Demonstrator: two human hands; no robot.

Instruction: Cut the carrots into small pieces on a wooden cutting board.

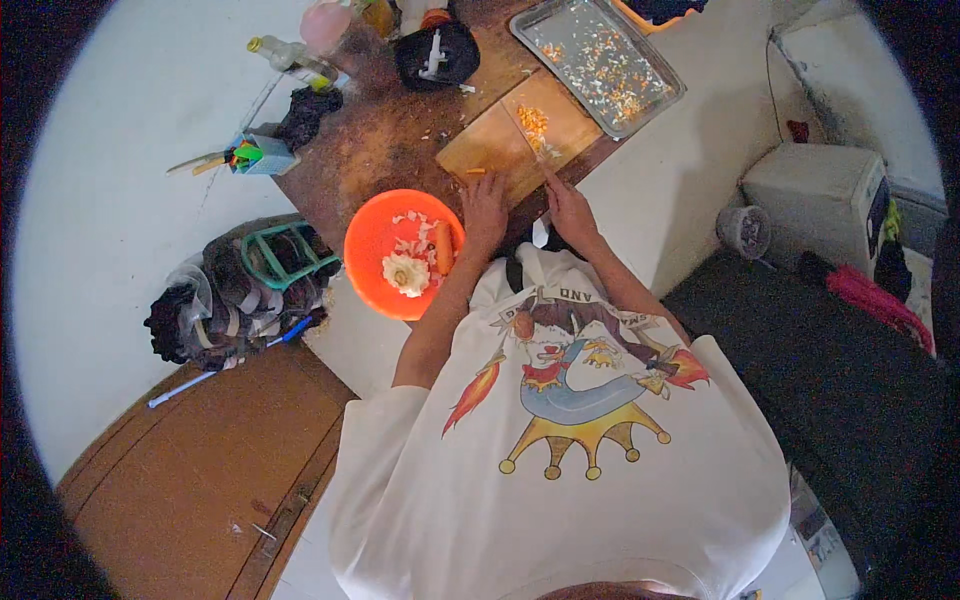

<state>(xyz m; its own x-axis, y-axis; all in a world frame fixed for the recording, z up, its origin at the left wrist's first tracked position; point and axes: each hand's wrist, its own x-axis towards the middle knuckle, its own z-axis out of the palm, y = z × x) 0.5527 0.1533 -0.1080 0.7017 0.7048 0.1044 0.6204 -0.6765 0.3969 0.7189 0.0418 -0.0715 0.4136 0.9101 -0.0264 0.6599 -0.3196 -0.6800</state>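
My right hand [573, 213] grips a kitchen knife [523, 133], its blade lying across a wooden cutting board [480, 146]. Right of the blade is a small heap of diced carrot [533, 124], with some pale bits below it. My left hand [486, 206] rests at the board's near edge, fingertips beside a short carrot piece [475, 171]; whether they pinch it is unclear. Left of that hand, an orange plastic bowl [361, 259] holds a cauliflower-like white head [406, 274], a carrot [444, 249] and pale scraps.
A metal tray [671, 94] with scattered orange and white bits adjoins the board on the wooden table [390, 150]. Farther back are a glass bottle [292, 60] and a black container [457, 71]. A blue basket [270, 154] holds utensils at the table's left edge.
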